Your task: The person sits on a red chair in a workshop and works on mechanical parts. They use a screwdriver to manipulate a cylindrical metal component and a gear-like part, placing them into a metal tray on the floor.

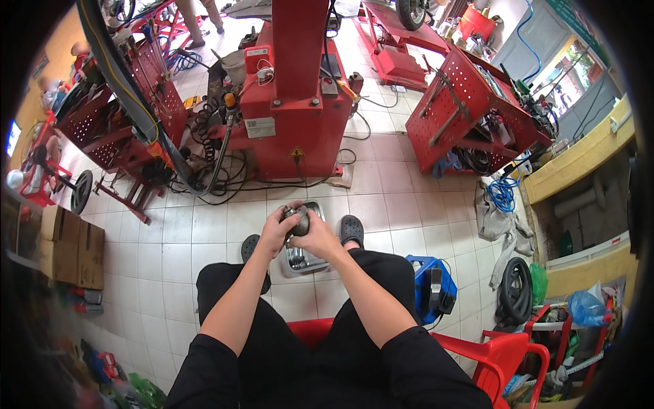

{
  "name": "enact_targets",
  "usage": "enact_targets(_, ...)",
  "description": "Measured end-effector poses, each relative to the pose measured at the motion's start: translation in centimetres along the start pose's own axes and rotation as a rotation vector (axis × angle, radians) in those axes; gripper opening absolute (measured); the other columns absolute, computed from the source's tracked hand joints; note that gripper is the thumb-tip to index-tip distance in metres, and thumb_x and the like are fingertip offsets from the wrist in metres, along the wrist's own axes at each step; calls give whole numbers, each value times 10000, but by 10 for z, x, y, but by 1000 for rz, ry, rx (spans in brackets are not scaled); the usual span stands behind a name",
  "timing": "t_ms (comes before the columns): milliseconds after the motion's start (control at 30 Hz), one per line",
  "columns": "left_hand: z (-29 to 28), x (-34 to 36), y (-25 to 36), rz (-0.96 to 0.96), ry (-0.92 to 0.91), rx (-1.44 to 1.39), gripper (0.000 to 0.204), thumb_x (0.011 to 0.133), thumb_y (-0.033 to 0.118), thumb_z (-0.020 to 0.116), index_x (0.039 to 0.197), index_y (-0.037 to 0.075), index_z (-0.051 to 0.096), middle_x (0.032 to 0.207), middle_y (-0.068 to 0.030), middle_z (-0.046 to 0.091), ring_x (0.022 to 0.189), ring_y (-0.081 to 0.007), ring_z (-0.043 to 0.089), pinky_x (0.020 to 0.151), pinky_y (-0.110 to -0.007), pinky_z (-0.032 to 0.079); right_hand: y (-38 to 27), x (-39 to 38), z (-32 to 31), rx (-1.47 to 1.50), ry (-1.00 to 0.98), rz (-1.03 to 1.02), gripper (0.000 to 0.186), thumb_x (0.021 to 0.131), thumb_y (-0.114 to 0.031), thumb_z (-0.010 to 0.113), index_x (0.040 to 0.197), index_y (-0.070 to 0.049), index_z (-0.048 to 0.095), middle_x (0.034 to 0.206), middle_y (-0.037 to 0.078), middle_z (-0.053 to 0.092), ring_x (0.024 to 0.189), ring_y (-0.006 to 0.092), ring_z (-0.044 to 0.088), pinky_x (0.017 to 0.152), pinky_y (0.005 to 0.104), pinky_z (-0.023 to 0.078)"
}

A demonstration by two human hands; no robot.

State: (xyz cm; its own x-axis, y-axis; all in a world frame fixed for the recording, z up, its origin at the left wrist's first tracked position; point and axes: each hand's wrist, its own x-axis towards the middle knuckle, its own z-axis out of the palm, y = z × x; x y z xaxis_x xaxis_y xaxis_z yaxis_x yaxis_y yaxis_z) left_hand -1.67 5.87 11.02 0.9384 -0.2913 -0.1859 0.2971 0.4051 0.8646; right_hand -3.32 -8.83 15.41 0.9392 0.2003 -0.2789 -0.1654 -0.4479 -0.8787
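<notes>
I sit on a red plastic chair [507, 351] with both forearms stretched out over my knees. My left hand [276, 230] and my right hand [319, 238] are clasped together around a small dark grey metal part [298, 219], roundish and greasy. Most of the part is hidden by my fingers. Directly below my hands, on the tiled floor between my dark clogs [351, 229], lies a shallow metal tray [315, 208] with several small metal pieces in it.
A big red workshop machine [289, 102] with hoses and cables stands ahead. Red pegboard tool carts stand at left [102, 129] and right [463, 109]. Cardboard boxes [68, 245] sit far left. A blue case [429, 286], a black tyre [516, 290] and rags lie at right.
</notes>
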Motion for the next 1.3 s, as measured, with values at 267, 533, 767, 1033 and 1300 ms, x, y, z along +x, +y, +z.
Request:
enact_targets(267,11,13,-7,-45,147,-329,538,851,210,651,1310,46,424,1119,-77,543,978,-162,552,862,-304,460,-5,17,-5,-137,248,-7,624,630,-227,743,1095,47,429,944,254,601,922,393,597,802,396,473)
enact_targets(533,-2,24,-36,-137,530,-387,395,841,234,684,1129,61,477,1034,-69,573,861,-157,596,725,-339,520,22,65,-49,-476,-259,-29,539,719,-328,732,1084,30,561,944,210,633,888,321,613,812,419,475)
enact_targets(767,13,27,-26,-383,376,-624,465,858,464,503,1031,40,582,866,-110,622,768,-261,628,699,-386,516,-16,263,-213,-756,747,-161,461,817,-344,625,1146,-35,533,1005,222,624,987,365,590,831,443,470)
enact_targets(1033,0,27,-25,-465,333,-645,451,828,411,512,1043,18,570,911,-133,631,813,-278,625,725,-398,510,-7,357,-226,-812,604,-179,338,864,-278,539,1003,29,558,929,290,611,917,453,582,802,465,469)
enact_targets(1300,-8,30,-10,-375,373,-812,401,830,350,526,1069,31,573,908,-132,632,845,-266,626,748,-411,516,14,280,-190,-677,688,-185,248,908,-175,466,962,63,508,909,319,592,870,472,569,744,515,451)
